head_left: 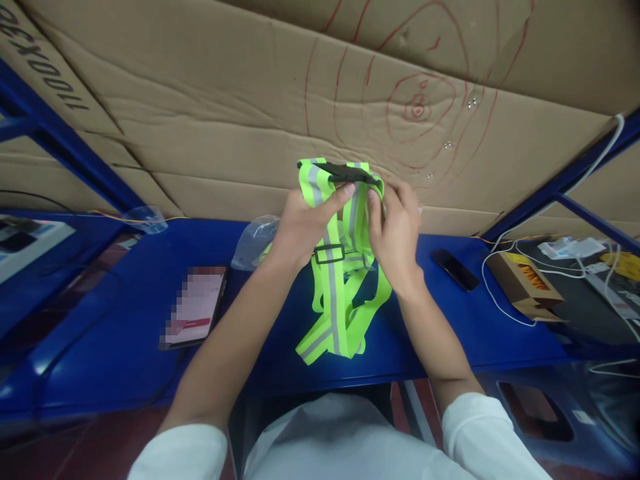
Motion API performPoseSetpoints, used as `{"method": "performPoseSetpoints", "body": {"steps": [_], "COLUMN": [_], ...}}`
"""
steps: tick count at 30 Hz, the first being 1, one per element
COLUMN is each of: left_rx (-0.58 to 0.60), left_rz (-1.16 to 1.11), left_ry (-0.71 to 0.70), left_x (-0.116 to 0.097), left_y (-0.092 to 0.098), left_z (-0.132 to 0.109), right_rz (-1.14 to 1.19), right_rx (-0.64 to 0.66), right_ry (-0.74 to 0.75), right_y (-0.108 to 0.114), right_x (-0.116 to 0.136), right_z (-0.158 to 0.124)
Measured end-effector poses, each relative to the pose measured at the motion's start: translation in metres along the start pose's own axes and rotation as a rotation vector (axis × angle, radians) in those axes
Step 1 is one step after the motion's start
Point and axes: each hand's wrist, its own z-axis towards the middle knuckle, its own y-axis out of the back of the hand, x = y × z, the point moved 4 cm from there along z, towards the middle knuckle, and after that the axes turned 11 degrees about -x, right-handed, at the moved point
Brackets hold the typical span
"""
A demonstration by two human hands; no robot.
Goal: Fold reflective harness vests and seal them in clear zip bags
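Note:
A neon yellow-green reflective harness (331, 303) with grey stripes hangs from my two hands above the blue table. Its black strap piece (345, 173) runs across the top, and a black slide buckle (329, 254) sits on the front strap. My left hand (311, 223) grips the harness at its upper left, thumb pressed along the strap. On the upper right, my right hand (395, 230) pinches the webbing between thumb and fingers. The lower straps dangle in loops close to the tabletop. Behind my left hand lies a clear plastic bag (256, 240), partly hidden.
A tablet (197, 307) lies on the blue table (280, 333) to the left. To the right are a black phone (455, 269), an open cardboard box (525, 283) and a white cable (495, 293). Behind stands a cardboard panel (225, 120) with red rings drawn on it.

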Motion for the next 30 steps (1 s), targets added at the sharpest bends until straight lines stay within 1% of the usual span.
{"method": "performPoseSetpoints", "body": {"steps": [2, 4, 7, 9, 11, 13, 16, 20, 23, 25, 26, 29, 30], "left_rx": [-0.023, -0.024, 0.013, 0.016, 0.009, 0.014, 0.034, 0.035, 0.058, 0.067, 0.074, 0.100, 0.100], "left_rz": [-0.010, -0.026, -0.046, -0.042, -0.044, -0.053, -0.053, -0.057, -0.058, -0.071, -0.076, -0.081, -0.088], "left_ry": [-0.003, 0.006, 0.050, 0.055, 0.039, 0.026, 0.041, 0.008, -0.003, 0.027, 0.049, 0.101, 0.102], "left_x": [0.003, 0.005, 0.007, 0.007, 0.005, 0.003, 0.002, 0.000, 0.000, 0.002, 0.004, 0.008, 0.009], "left_y": [0.000, -0.001, -0.003, -0.003, -0.002, -0.001, 0.000, -0.001, -0.002, -0.002, -0.002, -0.002, -0.002], "left_z": [0.000, -0.001, -0.002, -0.001, -0.001, 0.000, 0.000, 0.000, 0.000, 0.000, 0.000, 0.001, 0.001], "right_rz": [-0.047, 0.055, 0.341, 0.480, 0.534, 0.539, 0.509, 0.432, 0.371, 0.392, 0.429, 0.528, 0.529], "right_rx": [-0.037, -0.006, 0.119, 0.213, 0.249, 0.226, 0.199, 0.234, 0.156, 0.129, 0.158, 0.333, 0.370], "right_ry": [-0.043, -0.137, -0.316, -0.387, -0.385, -0.342, -0.275, -0.249, -0.168, -0.165, -0.193, -0.312, -0.329], "right_y": [0.003, 0.001, -0.007, -0.012, -0.013, -0.011, -0.007, -0.006, -0.003, -0.004, -0.006, -0.016, -0.017], "right_x": [-0.002, -0.005, -0.013, -0.015, -0.015, -0.013, -0.011, -0.013, -0.016, -0.020, -0.022, -0.026, -0.026], "right_z": [-0.002, -0.002, 0.000, 0.002, 0.004, 0.006, 0.006, 0.005, 0.008, 0.010, 0.010, 0.007, 0.006]}}
